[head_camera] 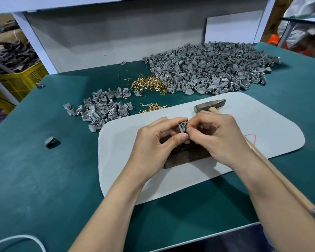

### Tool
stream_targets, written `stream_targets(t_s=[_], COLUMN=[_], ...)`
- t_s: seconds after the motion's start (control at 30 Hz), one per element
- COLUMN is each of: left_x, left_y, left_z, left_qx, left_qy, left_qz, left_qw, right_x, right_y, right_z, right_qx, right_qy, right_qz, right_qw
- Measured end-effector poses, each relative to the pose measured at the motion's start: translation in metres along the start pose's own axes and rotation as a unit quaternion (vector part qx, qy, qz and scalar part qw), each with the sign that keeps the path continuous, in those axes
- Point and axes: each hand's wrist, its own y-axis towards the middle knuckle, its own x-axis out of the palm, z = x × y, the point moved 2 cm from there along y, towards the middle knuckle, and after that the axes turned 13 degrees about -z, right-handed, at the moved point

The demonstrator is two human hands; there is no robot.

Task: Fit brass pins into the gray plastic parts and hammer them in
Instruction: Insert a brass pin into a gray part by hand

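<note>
Pinching one gray plastic part (182, 126) between them, my left hand (158, 140) and right hand (218, 135) meet fingertip to fingertip above a dark wooden block (187, 156) on the pale mat (262, 128). I cannot tell whether the right fingers also hold a pin. Just beyond lies the hammer (210, 104), its handle passing under my right wrist. Farther back on the green table (43, 179) sit the brass pins (147, 84), between a small heap of gray parts (98, 110) on the left and a big heap (216, 68) on the right.

Single head view, looking forward and down — close over green table (43, 179), wide-angle
</note>
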Motion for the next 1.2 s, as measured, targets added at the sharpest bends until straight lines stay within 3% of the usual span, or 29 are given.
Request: stream_targets(t_s=[0.27, 0.4, 0.5, 0.77, 1.2], left_x=[0.003, 0.005, 0.006, 0.007, 0.008], left_y=[-0.001, 0.001, 0.001, 0.001, 0.001], left_z=[0.0, 0.001, 0.003, 0.013, 0.016], left_qx=[0.031, 0.035, 0.035, 0.021, 0.039], left_qy=[0.167, 0.2, 0.192, 0.05, 0.072], left_qz=[0.028, 0.041, 0.053, 0.054, 0.068], left_qw=[0.985, 0.978, 0.979, 0.997, 0.994], right_x=[-0.001, -0.002, -0.003, -0.003, -0.003], right_y=[0.001, 0.001, 0.001, 0.003, 0.001], right_z=[0.001, 0.003, 0.005, 0.007, 0.003], right_qx=[-0.001, -0.001, -0.003, 0.016, -0.003], right_qy=[-0.008, 0.011, 0.041, 0.283, 0.222], right_qz=[-0.015, -0.02, -0.034, -0.035, -0.03], right_qw=[1.0, 1.0, 0.999, 0.958, 0.975])
